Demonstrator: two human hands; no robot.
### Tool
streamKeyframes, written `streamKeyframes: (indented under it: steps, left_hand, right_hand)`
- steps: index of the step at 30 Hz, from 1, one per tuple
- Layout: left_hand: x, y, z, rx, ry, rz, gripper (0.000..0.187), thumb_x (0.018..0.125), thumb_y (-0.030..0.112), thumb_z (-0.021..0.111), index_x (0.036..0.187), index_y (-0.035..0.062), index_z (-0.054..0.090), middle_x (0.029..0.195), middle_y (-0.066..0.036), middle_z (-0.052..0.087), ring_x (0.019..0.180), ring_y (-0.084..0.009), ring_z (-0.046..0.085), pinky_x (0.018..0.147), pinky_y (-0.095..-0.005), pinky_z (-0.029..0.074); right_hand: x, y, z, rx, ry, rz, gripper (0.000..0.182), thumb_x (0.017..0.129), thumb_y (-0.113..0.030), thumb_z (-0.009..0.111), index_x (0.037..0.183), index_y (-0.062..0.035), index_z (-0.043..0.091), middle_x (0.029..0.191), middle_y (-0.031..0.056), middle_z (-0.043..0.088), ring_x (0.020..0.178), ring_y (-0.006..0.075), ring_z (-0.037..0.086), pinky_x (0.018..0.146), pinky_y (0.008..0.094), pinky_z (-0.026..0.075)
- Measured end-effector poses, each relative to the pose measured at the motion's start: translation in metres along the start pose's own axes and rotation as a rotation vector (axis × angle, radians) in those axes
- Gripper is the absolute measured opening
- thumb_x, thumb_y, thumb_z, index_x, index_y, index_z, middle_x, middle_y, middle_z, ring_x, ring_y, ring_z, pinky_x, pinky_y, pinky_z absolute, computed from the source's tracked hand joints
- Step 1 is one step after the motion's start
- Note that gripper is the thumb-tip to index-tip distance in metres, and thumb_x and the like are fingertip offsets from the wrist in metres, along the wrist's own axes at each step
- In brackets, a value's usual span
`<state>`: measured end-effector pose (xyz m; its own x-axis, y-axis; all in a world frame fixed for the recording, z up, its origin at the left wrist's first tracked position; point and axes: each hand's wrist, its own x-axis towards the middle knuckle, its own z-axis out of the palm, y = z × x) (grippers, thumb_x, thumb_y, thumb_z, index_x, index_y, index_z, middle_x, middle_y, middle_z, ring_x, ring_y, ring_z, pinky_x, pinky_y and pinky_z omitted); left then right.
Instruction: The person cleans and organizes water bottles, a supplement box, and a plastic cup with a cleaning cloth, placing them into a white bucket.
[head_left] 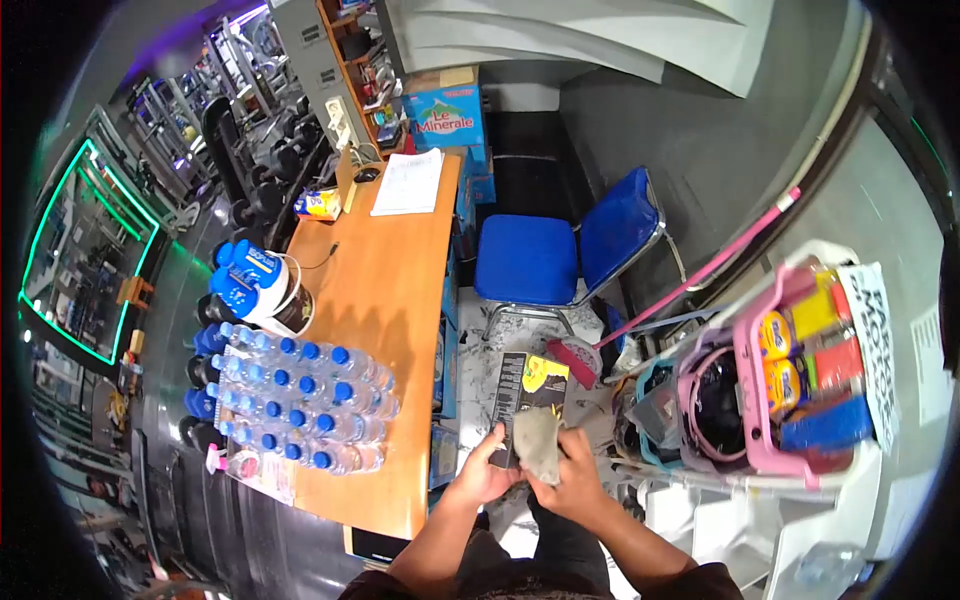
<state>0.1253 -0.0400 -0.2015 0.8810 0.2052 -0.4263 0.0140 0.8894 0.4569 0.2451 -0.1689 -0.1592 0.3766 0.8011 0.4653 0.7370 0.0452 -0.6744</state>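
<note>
In front of my body, my left hand (486, 468) grips the lower left edge of a black box (510, 385) with a yellow patch and small printed text. My right hand (575, 475) is closed around a greyish cloth (538, 440), which lies over the lower right part of the box. The cloth hides the fingertips of my right hand and some of the box's face. Both hands are above the marbled floor, to the right of the wooden desk (400, 290).
Rows of capped water bottles (300, 400) cover the desk's near end, beside a white bucket (290, 300). A blue chair (527, 258) stands ahead. On the right are a pink basket (750, 370) of packets and a pink pole (700, 268). Papers (408, 183) lie at the desk's far end.
</note>
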Motion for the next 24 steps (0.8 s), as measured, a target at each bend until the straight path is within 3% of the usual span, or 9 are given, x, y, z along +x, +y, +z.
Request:
streamKeyframes:
  steps: [3, 7, 10, 12, 15, 17, 20, 22, 24]
  left_hand:
    - [-0.059, 0.01, 0.015, 0.044, -0.159, -0.011, 0.068, 0.099, 0.057, 0.041, 0.148, 0.0088, 0.038, 0.144, -0.013, 0.049, 0.132, -0.0315, 0.048, 0.104, -0.0553, 0.042]
    - [-0.117, -0.011, -0.009, -0.011, -0.385, -0.123, 0.061, 0.101, 0.053, 0.038, 0.145, 0.0102, 0.041, 0.139, -0.014, 0.053, 0.125, -0.0351, 0.054, 0.098, -0.0604, 0.045]
    - [-0.156, -0.002, 0.014, 0.005, -0.312, -0.119, 0.069, 0.099, 0.057, 0.037, 0.149, 0.0101, 0.036, 0.147, -0.012, 0.047, 0.13, -0.0357, 0.049, 0.103, -0.0623, 0.039]
    - [-0.175, 0.005, 0.019, -0.028, -0.235, -0.071, 0.067, 0.099, 0.055, 0.037, 0.148, 0.0097, 0.039, 0.146, -0.013, 0.047, 0.13, -0.0327, 0.05, 0.106, -0.0551, 0.039]
    - [-0.19, 0.008, 0.006, 0.027, -0.248, -0.013, 0.064, 0.099, 0.054, 0.04, 0.144, 0.0078, 0.043, 0.138, -0.014, 0.055, 0.125, -0.0321, 0.055, 0.102, -0.0552, 0.044]
    - [-0.206, 0.009, 0.009, 0.004, -0.236, -0.067, 0.065, 0.099, 0.055, 0.04, 0.144, 0.0084, 0.043, 0.136, -0.014, 0.057, 0.124, -0.0326, 0.055, 0.099, -0.0566, 0.046]
    - [-0.226, 0.003, 0.009, -0.001, -0.49, -0.196, 0.066, 0.099, 0.057, 0.039, 0.144, 0.0095, 0.043, 0.136, -0.015, 0.056, 0.122, -0.0334, 0.056, 0.096, -0.0584, 0.047]
    - [-0.241, 0.001, 0.021, 0.096, -0.415, -0.162, 0.069, 0.097, 0.061, 0.039, 0.146, 0.0116, 0.042, 0.138, -0.015, 0.055, 0.123, -0.036, 0.055, 0.097, -0.0617, 0.044]
    - [-0.25, 0.003, 0.034, 0.144, -0.316, -0.117, 0.075, 0.094, 0.063, 0.039, 0.148, 0.011, 0.039, 0.141, -0.016, 0.051, 0.127, -0.0398, 0.05, 0.102, -0.0661, 0.036]
  right_hand:
    - [-0.024, -0.051, -0.016, 0.048, -0.08, -0.047, 0.033, 0.073, -0.01, 0.076, 0.105, -0.0075, 0.069, 0.113, 0.0182, 0.057, 0.095, 0.0377, 0.053, 0.083, 0.0437, 0.046]
    - [-0.01, -0.108, -0.025, -0.09, 0.274, 0.059, 0.034, 0.073, -0.011, 0.076, 0.106, -0.0101, 0.07, 0.113, 0.0171, 0.057, 0.097, 0.0375, 0.053, 0.083, 0.043, 0.046]
    - [-0.026, -0.165, -0.019, -0.13, 0.175, 0.002, 0.028, 0.075, -0.009, 0.075, 0.102, -0.0067, 0.07, 0.113, 0.0187, 0.057, 0.098, 0.0372, 0.054, 0.085, 0.0425, 0.046]
    - [-0.062, -0.19, 0.002, -0.24, 0.052, -0.052, 0.035, 0.068, -0.016, 0.078, 0.101, -0.0085, 0.069, 0.114, 0.0182, 0.056, 0.097, 0.0377, 0.052, 0.085, 0.0443, 0.045]
    - [-0.103, -0.224, 0.016, -0.167, -0.131, -0.049, 0.047, 0.061, -0.014, 0.077, 0.107, -0.0098, 0.068, 0.12, 0.0164, 0.056, 0.097, 0.0391, 0.052, 0.084, 0.0444, 0.047]
    - [-0.103, -0.232, 0.004, -0.116, 0.022, -0.055, 0.047, 0.061, -0.012, 0.077, 0.108, -0.0096, 0.068, 0.12, 0.0166, 0.056, 0.097, 0.0385, 0.053, 0.085, 0.0448, 0.046]
    - [-0.081, -0.241, -0.018, -0.256, 0.311, -0.05, 0.051, 0.061, -0.008, 0.077, 0.111, -0.0096, 0.067, 0.12, 0.0166, 0.056, 0.1, 0.0374, 0.053, 0.087, 0.0444, 0.045]
    - [-0.064, -0.237, -0.021, -0.28, 0.439, -0.022, 0.049, 0.062, -0.009, 0.077, 0.11, -0.011, 0.067, 0.12, 0.0164, 0.056, 0.098, 0.0373, 0.053, 0.085, 0.0441, 0.045]
    - [-0.068, -0.255, -0.018, -0.356, 0.288, -0.058, 0.049, 0.061, -0.01, 0.078, 0.109, -0.0115, 0.067, 0.12, 0.0161, 0.056, 0.097, 0.0371, 0.053, 0.085, 0.0444, 0.045]
